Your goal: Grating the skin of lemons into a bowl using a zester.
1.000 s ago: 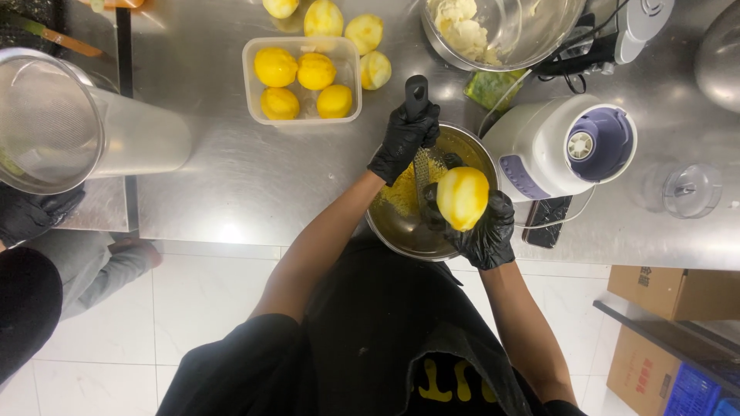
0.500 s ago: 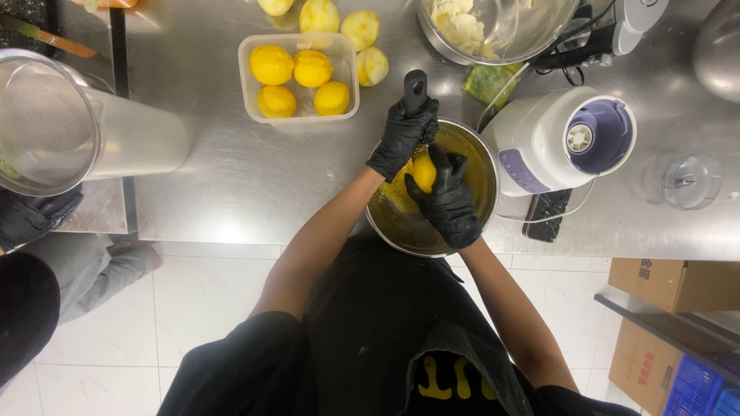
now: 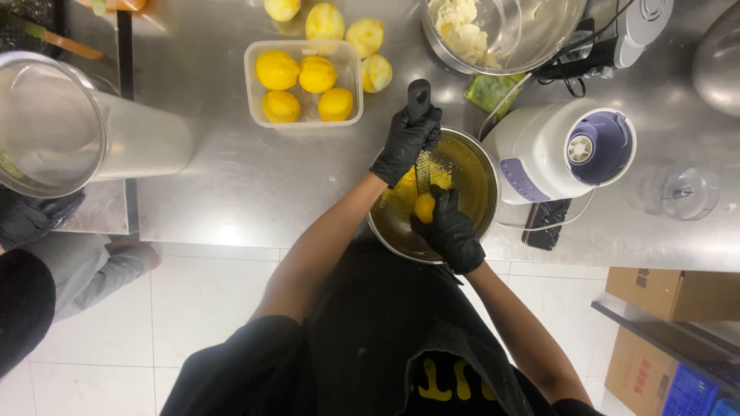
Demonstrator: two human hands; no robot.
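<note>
On the steel surface (image 3: 254, 185), seen from above, largest items first. A tall clear cylinder container (image 3: 69, 123) lies at the far left edge. A white blender base with a purple top (image 3: 566, 154) stands just right of the work area; a dark flat device (image 3: 549, 223) lies at its near side. A large glass bowl (image 3: 539, 38) holding pale peeled pieces sits at the top, with a grey appliance (image 3: 644, 19) beside it. A round metal bowl (image 3: 474, 181) sits at the near edge of the surface, its inside dusted with yellow zest. A clear plastic tub (image 3: 304, 115) left of it holds four whole lemons (image 3: 299, 75); partly peeled lemons (image 3: 364, 37) lie loose behind the tub. A small clear lid (image 3: 686, 192) rests at the far right.

Left hand (image 3: 406, 142), black-gloved: grip closed around the black handle of a narrow grater (image 3: 420, 104), whose blade slants down into the metal bowl.

Right hand (image 3: 452, 231), black-gloved: grip wrapped around a lemon (image 3: 425, 208), held inside the bowl against the lower end of the grater blade.

Another person's dark-gloved hand (image 3: 31, 216) shows at the left edge, apart from the work. Cardboard boxes (image 3: 671, 296) stand on the floor at lower right.
</note>
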